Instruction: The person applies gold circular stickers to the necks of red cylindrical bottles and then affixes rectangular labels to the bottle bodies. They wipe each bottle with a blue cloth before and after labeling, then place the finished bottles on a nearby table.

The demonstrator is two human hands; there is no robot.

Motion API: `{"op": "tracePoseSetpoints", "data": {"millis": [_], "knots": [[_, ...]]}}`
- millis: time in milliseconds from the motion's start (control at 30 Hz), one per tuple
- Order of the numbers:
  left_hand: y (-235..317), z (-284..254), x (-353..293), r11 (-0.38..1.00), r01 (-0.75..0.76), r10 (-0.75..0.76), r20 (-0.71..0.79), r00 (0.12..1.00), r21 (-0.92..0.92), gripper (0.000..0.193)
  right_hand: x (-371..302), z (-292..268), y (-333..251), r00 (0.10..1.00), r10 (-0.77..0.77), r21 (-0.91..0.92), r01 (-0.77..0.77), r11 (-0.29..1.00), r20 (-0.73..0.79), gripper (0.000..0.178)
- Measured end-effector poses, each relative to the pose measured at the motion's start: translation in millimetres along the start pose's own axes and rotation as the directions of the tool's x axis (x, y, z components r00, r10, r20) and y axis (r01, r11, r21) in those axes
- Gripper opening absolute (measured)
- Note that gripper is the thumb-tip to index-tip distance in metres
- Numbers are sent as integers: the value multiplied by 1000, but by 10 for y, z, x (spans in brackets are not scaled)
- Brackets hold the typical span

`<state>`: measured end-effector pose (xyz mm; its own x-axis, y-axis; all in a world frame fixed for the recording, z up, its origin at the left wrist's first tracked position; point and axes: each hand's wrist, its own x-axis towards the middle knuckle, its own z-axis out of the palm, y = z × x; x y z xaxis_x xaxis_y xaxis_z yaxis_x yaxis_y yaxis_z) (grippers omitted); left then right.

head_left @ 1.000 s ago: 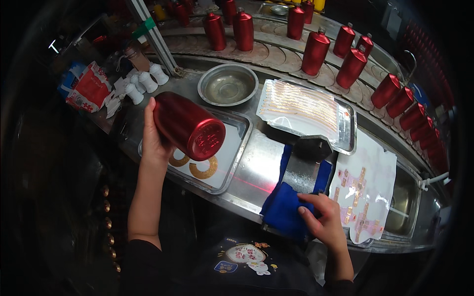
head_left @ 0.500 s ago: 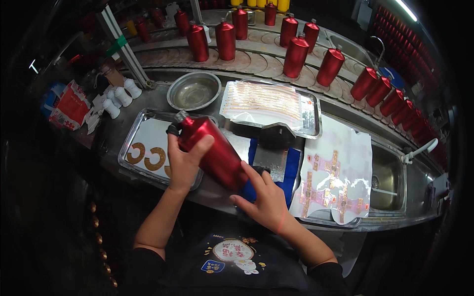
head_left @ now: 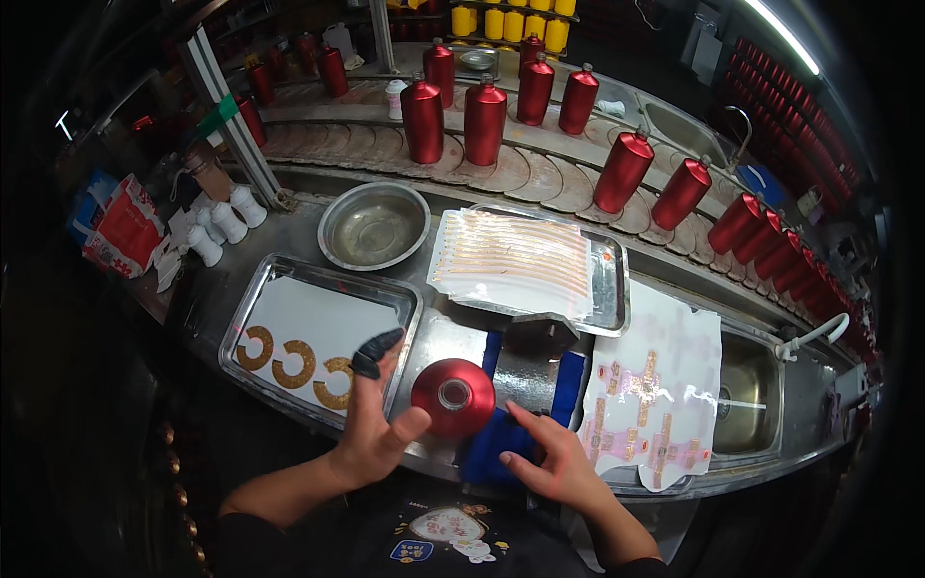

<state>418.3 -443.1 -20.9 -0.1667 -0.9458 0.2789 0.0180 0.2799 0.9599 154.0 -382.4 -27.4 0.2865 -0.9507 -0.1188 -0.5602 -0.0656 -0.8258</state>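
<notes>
While our left hand [head_left: 374,431] spreads its fingers wide, a dark cot on the raised forefinger and the thumb just touching the red bottle [head_left: 453,397], it grips nothing; our right hand [head_left: 554,464] lies open too, fingers flat and pointing toward the bottle's base, resting on the blue cloth [head_left: 493,445] with nothing held; the bottle stands upright between the two hands at the near edge of the steel counter [head_left: 453,332], its open neck facing up at us, the cloth running under it and back around a dark block [head_left: 533,361]; to the left sits a steel tray [head_left: 252,294] lined with white paper that bears three gold rings [head_left: 293,363]; beyond it stands a round metal bowl [head_left: 374,226], and beside that a second tray [head_left: 609,289] carries sheets of striped labels; to the right a printed decal sheet [head_left: 653,385] drapes toward a sink [head_left: 747,390]; farther back, red bottles [head_left: 482,120] line a curved conveyor.
</notes>
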Motion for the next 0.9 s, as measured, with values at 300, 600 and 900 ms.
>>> {"op": "tracePoseSetpoints", "data": {"millis": [300,600,900], "knots": [[-890,-146,3854,979,-47,138,-469,872,199,75,30,-430,444,916,188,259,-97,961,-354,53],[-1789,781,5045,782,25,284,-391,875,622,48,-323,-587,863,736,481,416,-293,861,-476,45],[-1582,1267,4827,891,151,62,-444,894,429,64,-484,-553,834,774,516,405,-367,838,-367,42]]}}
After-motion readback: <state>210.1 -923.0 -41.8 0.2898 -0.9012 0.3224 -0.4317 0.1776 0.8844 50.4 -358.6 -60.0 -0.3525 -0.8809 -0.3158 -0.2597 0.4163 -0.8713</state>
